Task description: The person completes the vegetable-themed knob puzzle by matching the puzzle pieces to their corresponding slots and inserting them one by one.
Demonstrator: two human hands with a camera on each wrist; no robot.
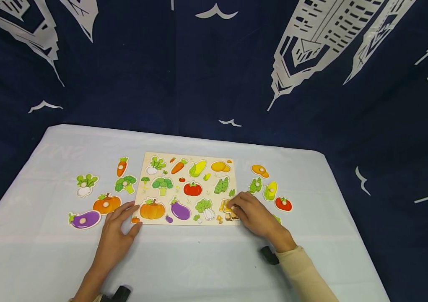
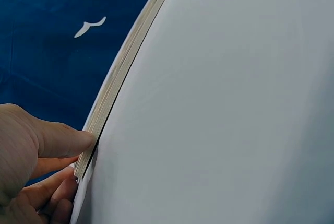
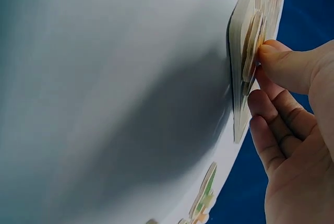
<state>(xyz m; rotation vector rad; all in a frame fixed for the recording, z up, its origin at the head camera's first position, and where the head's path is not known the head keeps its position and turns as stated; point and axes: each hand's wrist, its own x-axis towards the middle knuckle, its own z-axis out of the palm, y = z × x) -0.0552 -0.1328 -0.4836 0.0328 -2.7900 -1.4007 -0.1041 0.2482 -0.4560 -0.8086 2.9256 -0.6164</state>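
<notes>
With our right hand (image 1: pixel 250 212) drawn narrow, we are pinching the mushroom piece (image 3: pixel 251 49) between thumb and fingers at the near right corner of the puzzle board (image 1: pixel 178 190), while our left hand (image 1: pixel 117 235), thumb and fingers spread wide, is touching the puzzle board's near left corner. The mushroom piece is showing yellow-orange caps and brown stems, partly hidden by our fingers; we cannot tell whether it is resting flat. Beyond the left edge, an eggplant piece (image 1: pixel 89 219) is lying.

The puzzle board (image 1: pixel 207 191) lies on the table (image 1: pixel 198 268), eggplant piece (image 1: pixel 87 220) to its left, tomato piece (image 1: pixel 283 204) right.
</notes>
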